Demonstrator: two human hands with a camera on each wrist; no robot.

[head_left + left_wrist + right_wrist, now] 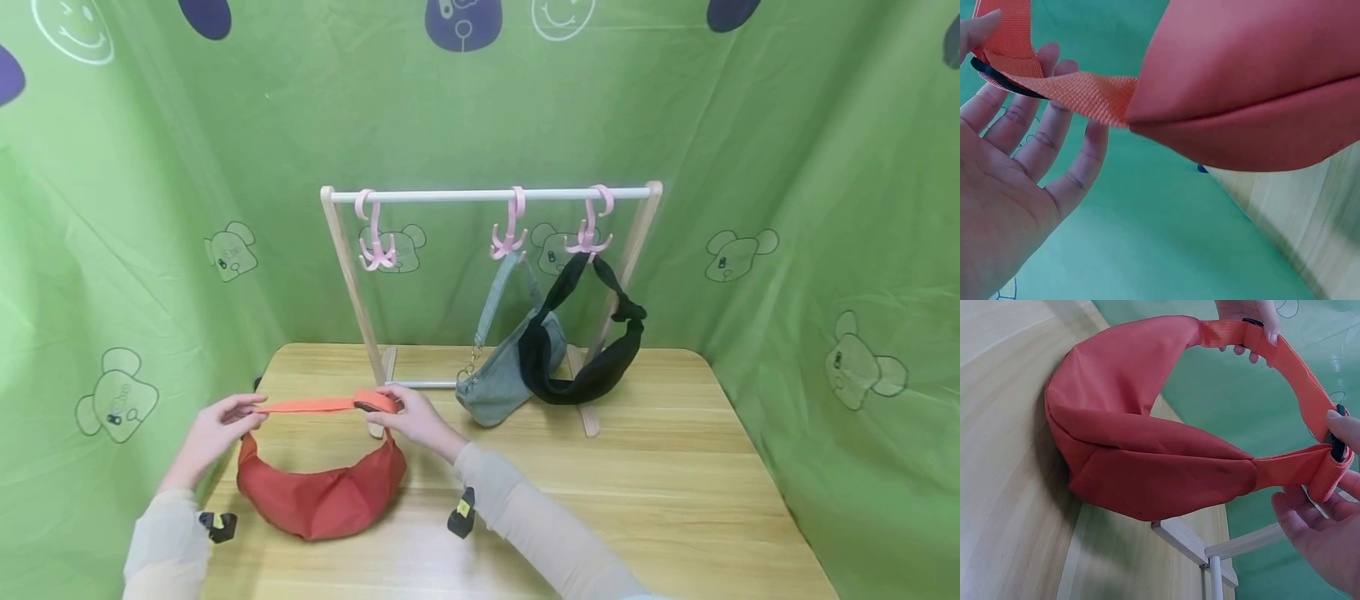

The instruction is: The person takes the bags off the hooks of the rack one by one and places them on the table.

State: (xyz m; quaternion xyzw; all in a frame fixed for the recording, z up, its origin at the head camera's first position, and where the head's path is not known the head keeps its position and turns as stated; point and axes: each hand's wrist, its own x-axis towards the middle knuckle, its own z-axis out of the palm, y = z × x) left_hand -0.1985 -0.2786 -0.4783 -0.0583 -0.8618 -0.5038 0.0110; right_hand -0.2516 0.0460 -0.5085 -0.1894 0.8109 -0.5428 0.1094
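Observation:
A red crescent-shaped bag (326, 496) with an orange webbing strap (307, 406) hangs from both hands at the table's left side. My left hand (217, 429) pinches the strap's left end between thumb and fingers, beside a black slider (1004, 81). At the other end my right hand (412, 421) grips the strap by its black buckle (1339, 434), where the webbing is folded over. In the right wrist view the bag body (1147, 450) bulges below the strap, close over the tabletop.
Behind stands a rack with a white bar (450, 197) and pink hooks; the left hook (377, 250) carries nothing. A grey-green bag (498, 379) hangs from the middle hook and a black bag (581, 367) from the right one. Green curtains (465, 108) surround the wooden table (675, 483).

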